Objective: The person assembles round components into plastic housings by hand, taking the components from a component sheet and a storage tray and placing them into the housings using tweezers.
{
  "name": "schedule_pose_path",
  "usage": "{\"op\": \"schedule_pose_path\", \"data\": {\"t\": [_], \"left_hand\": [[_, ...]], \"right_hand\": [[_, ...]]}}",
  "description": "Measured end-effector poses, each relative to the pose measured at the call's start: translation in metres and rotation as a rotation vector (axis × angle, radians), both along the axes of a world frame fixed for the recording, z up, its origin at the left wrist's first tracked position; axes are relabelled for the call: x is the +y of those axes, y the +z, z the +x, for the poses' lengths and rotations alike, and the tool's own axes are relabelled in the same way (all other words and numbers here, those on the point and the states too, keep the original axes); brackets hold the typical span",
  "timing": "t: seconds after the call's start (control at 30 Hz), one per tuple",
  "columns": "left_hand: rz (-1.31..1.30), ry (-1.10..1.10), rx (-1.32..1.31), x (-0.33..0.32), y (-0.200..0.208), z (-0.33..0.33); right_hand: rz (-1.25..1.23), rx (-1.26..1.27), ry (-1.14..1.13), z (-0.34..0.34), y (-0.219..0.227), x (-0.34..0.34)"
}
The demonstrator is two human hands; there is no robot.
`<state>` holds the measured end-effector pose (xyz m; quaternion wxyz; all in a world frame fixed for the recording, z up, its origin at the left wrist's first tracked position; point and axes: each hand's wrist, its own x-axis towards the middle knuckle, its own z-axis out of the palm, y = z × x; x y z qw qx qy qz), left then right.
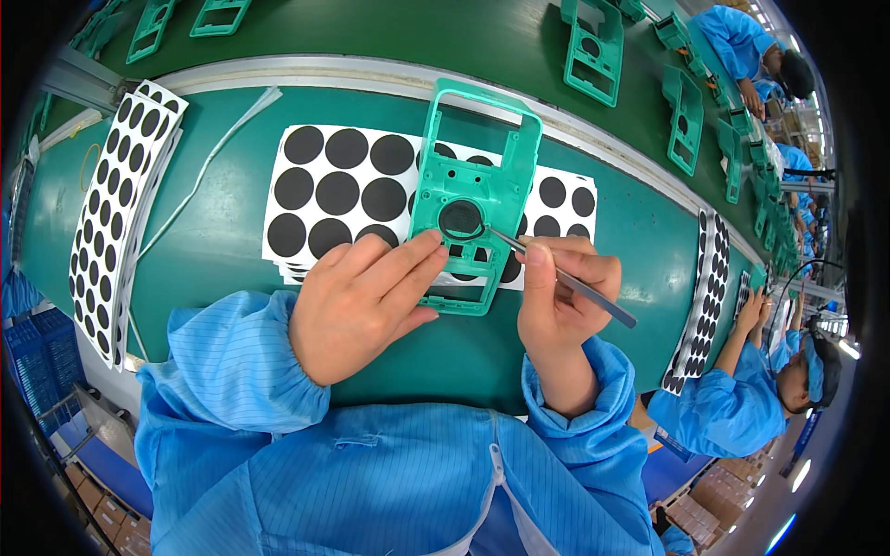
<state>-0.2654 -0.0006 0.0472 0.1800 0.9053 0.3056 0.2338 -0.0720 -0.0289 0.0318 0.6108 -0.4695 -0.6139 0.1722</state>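
A green plastic housing (505, 185) lies over a stack of white sheets with black round stickers (336, 193) in front of me. My left hand (366, 301) steadies it, with fingertips on its left rim and the thumb near its lower corner. Metal tweezers (593, 295) are pinched between the thumb and fingers of my right hand (567, 301). Their tips meet the right edge of a black mesh disc (460, 218), which sits in the housing's round opening. Whether the tips grip that edge is too small to tell.
More sticker sheets (116, 213) stand at the left beside a pale cord (209, 162). Another sheet strip (700, 306) lies at the right. Beyond a metal rail (371, 76), a green conveyor belt (445, 42) carries several housings (593, 51). A co-worker in blue (732, 408) sits to the right.
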Motion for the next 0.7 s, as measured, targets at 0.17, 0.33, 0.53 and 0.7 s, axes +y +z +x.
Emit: {"op": "schedule_pose_path", "data": {"t": [0.17, 0.33, 0.53, 0.7], "left_hand": [[0.000, 0.002, -0.002, -0.0006, -0.0001, -0.0003], [-0.003, 0.002, -0.005, 0.0003, -0.0004, 0.0000], [-0.005, 0.007, -0.001, 0.0000, 0.0005, 0.0003], [0.017, 0.020, 0.020, -0.0014, -0.0023, -0.0001]], "right_hand": [[0.009, -0.011, -0.006, 0.0017, -0.0024, -0.0011], [0.043, -0.046, -0.019, 0.0041, 0.0036, -0.0048], [0.059, -0.030, -0.025, 0.0046, 0.0059, -0.0035], [0.027, -0.026, -0.011, 0.0019, 0.0013, -0.0023]]}}
